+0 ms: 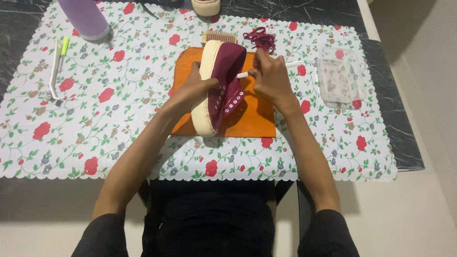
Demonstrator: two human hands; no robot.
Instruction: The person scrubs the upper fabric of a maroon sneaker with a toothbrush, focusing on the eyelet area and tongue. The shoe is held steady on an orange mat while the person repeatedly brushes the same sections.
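Dark marble table (395, 138); floral mat (119, 119) on it, bearing orange cloth (252, 119), clear tub (340, 78), purple bottle (85, 19), brushes (57, 71).

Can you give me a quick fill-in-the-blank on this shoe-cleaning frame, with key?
1. The left hand holds a maroon ____ with a cream sole.
2. The right hand holds a slim white brush against the maroon canvas, over an ____ cloth.
3. The loose maroon laces lie on the ____-patterned table cover.
4. The clear plastic container sits on the person's ____ side.

Missing words: shoe; orange; floral; right
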